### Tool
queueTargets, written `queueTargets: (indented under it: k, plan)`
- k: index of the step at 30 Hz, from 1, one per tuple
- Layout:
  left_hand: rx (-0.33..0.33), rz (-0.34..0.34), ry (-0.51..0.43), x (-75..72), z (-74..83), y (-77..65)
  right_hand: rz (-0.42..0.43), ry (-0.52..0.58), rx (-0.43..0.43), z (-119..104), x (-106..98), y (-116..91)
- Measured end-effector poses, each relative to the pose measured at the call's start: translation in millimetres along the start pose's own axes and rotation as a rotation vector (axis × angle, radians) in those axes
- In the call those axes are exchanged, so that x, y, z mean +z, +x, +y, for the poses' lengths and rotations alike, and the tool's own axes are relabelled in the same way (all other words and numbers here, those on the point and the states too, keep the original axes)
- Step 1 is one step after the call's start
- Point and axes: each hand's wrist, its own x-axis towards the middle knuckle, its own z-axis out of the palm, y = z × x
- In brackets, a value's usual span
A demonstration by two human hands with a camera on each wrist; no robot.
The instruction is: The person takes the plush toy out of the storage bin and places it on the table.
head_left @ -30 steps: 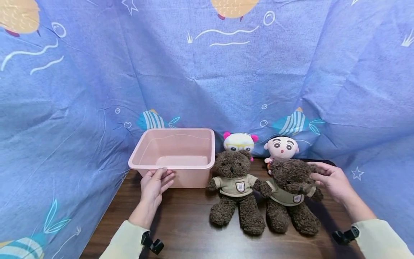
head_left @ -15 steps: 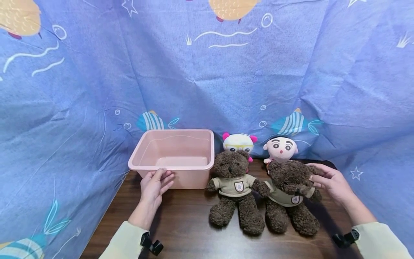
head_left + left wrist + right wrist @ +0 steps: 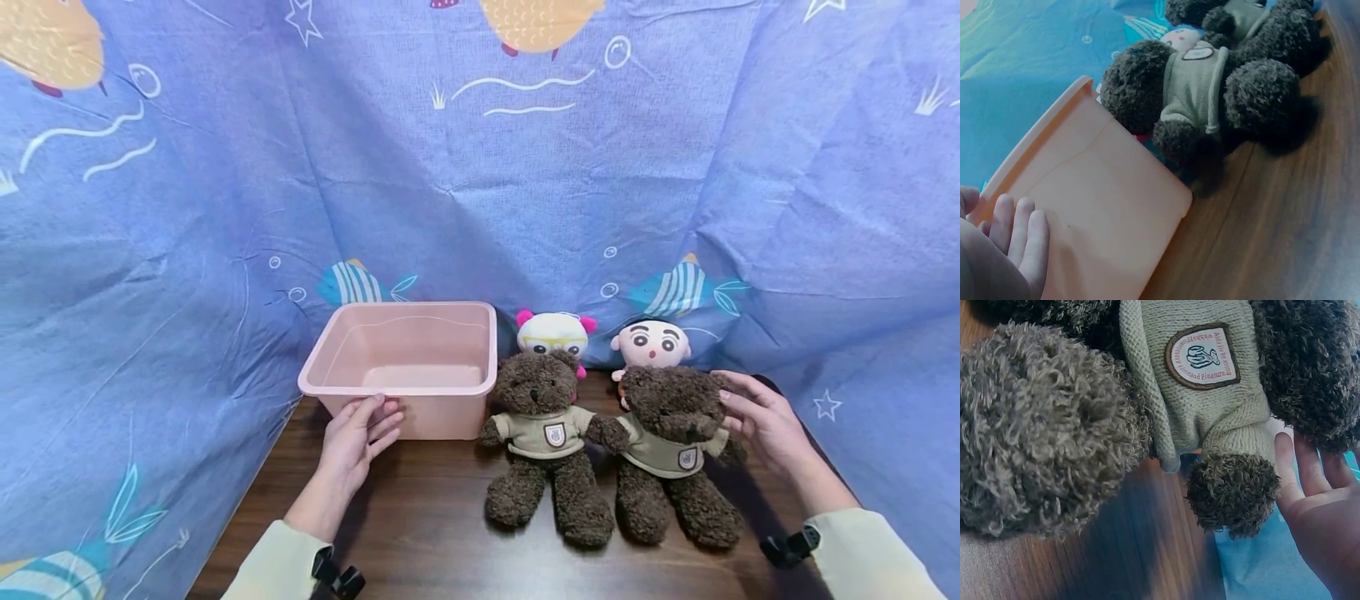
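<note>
A pink plastic bin [image 3: 420, 415] stands on the left of the table. My left hand [image 3: 356, 442] is at its front rim, fingers extended and relaxed; in the left wrist view those fingers [image 3: 1036, 244] lie close against the outer wall. Right of the bin sits a dark brown teddy bear [image 3: 538, 383] in a beige sweater. Beside it another brown teddy bear [image 3: 671, 400] in a similar sweater leans with its head bowed. My right hand [image 3: 768, 425] touches the side of that head with fairly straight fingers; its fingertips are partly hidden behind the fur in the right wrist view.
Behind the bears sit a white plush toy [image 3: 553, 329] with pink ears and yellow glasses, and a plush boy doll [image 3: 651, 343]. A blue printed cloth [image 3: 465, 208] surrounds the dark wooden table [image 3: 427, 517] at the back and sides.
The right bear's head has turned from a sideways tilt to face more forward and down. My right hand's fingers have loosened at it. The left hand has shifted slightly at the rim.
</note>
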Motion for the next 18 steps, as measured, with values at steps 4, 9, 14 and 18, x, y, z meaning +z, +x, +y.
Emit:
queueTargets:
  k: [4, 9, 14, 18]
  plan:
    - [-0.014, -0.039, 0.053, -5.9, -3.1, -4.7, 0.036, -0.06, 0.001, 2, 0, -2]
    - [0.0, -0.06, 0.14, -9.8, -9.6, -13.7, 0.084, -0.107, -0.008, 6, 1, -5]
    - [0.141, -0.104, 0.276, -7.9, -10.3, -19.1, 0.094, -0.115, -0.062, 5, 2, -5]
    - [0.344, -0.163, 0.419, -3.9, -4.6, -22.1, 0.097, -0.131, -0.093, 3, 3, -5]
